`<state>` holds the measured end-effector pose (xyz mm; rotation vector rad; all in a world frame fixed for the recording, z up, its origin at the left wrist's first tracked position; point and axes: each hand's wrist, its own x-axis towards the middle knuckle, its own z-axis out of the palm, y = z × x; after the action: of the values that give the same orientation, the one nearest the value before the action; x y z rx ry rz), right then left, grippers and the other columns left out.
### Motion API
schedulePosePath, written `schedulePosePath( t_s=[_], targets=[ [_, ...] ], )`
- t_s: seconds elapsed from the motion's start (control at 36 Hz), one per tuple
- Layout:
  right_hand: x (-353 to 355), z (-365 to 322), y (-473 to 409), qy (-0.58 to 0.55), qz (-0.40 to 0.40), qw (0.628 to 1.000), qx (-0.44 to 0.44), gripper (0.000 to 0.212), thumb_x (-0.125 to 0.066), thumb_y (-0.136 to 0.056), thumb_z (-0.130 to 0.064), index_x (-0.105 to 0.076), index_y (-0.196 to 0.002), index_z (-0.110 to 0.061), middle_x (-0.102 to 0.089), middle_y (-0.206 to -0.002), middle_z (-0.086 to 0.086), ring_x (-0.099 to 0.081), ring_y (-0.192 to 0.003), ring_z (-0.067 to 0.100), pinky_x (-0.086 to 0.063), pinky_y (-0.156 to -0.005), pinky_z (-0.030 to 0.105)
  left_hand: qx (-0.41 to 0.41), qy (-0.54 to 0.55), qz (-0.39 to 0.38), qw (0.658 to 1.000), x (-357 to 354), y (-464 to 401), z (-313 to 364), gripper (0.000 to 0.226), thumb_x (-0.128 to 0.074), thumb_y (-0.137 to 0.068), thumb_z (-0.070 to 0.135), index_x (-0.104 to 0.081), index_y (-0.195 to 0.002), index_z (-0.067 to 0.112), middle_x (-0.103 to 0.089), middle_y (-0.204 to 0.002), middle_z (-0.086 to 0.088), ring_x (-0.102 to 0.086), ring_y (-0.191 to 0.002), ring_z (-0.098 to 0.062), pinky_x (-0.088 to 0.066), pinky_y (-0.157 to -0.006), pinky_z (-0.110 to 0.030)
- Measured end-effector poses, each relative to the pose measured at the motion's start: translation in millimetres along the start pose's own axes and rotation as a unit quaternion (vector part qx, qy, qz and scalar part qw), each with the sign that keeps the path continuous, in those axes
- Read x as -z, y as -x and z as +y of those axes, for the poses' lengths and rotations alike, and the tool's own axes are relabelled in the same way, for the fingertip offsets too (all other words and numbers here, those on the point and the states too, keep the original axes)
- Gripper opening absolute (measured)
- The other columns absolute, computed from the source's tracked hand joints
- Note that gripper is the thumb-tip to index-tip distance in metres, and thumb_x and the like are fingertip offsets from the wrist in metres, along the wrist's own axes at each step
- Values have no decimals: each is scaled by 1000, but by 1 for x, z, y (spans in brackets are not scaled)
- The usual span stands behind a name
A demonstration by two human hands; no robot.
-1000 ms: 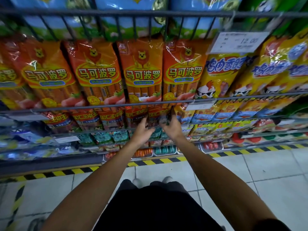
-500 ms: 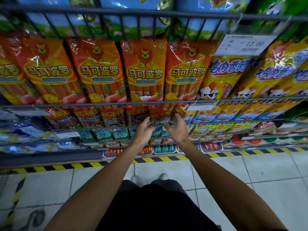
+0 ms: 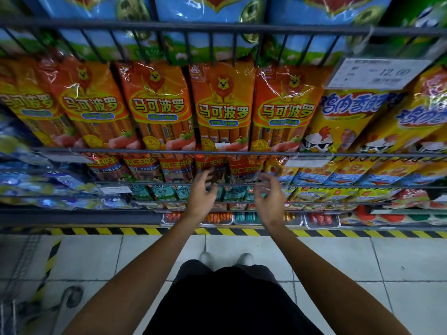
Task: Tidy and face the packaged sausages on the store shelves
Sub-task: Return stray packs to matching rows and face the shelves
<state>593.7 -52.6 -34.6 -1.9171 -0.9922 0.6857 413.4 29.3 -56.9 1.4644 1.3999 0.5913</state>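
So the wire shelving (image 3: 217,25) fills the whole far side, tier over tier, each with a front rail that keeps the packs leaning upright and facing out. Biggest packs are the blue ones (image 3: 212,25) on top, then a neat row of long orange sausage packs (image 3: 223,107) with yellow chicken packs (image 3: 343,117) to their right under a price tag (image 3: 377,73).

The stuff being tidied, I'd guess, is the shorter red sausage packs (image 3: 244,166) one tier down, dead centre, sitting behind their rail (image 3: 217,183). Both hands hover just in front of them. Left hand (image 3: 202,197) has its fingers loosely curled and spread, holding nothing; it's blurry, so can't tell if the tips touch a pack. Right hand (image 3: 269,197) is the same, fingers apart and bent, palm turned inward.

That rail is the nuisance: you have to reach over it. Small trays (image 3: 217,216) line the bottom tier, and hazard tape (image 3: 135,231) runs along the floor.
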Motion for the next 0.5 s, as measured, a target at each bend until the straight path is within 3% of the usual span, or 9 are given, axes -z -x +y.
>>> schedulePosePath(
  t_s=[0.08,0.17,0.22,0.31,0.42,0.5],
  targets=[
    [-12,-4,6,-19,-94,994,42,28,-60,-103,-5,-63,-130,-6,-69,-121,3,-65,-107,14,-55,-98,31,-26,-23,38,999,12,7,-6,54,-59,-103,6,-44,-153,16,-44,-150,-2,-52,-129,-17,-45,-108,-30],
    [-30,-17,3,-21,-193,979,58,44,-62,-100,-4,-55,-144,-10,-63,-139,1,-60,-123,12,-49,-109,30,-39,-41,50,997,17,11,-8,56,-61,-102,5,-42,-154,11,-43,-149,-2,-51,-130,-17,-42,-109,-27],
    [-43,-26,-2,-28,-227,973,38,57,-65,-99,-6,-45,-152,-8,-53,-151,5,-51,-138,18,-42,-117,35,-41,-50,55,996,20,13,-8,56,-61,-102,5,-41,-154,9,-42,-153,-6,-50,-131,-16,-40,-106,-18],
    [-61,-32,-6,-25,-237,971,-23,66,-65,-100,-11,-33,-158,-7,-43,-159,9,-42,-146,25,-40,-118,44,-36,-38,49,997,25,14,-6,58,-60,-103,5,-39,-156,11,-36,-154,-4,-48,-133,-15,-37,-101,-12],
    [-79,-34,-2,17,-198,980,-15,66,-66,-99,-15,-31,-154,-6,-54,-147,11,-54,-134,28,-45,-99,26,-28,-35,18,999,34,6,-7,64,-59,-104,8,-31,-161,19,-29,-163,-3,-43,-145,-25,-40,-105,-25],
    [-94,-42,1,8,-158,987,-16,68,-66,-98,-14,-28,-154,-7,-48,-150,10,-50,-137,26,-44,-102,28,-33,-60,-28,997,41,-2,-12,76,-59,-104,13,-17,-166,27,-18,-171,-1,-32,-154,-28,-40,-116,-40]
  ],
)
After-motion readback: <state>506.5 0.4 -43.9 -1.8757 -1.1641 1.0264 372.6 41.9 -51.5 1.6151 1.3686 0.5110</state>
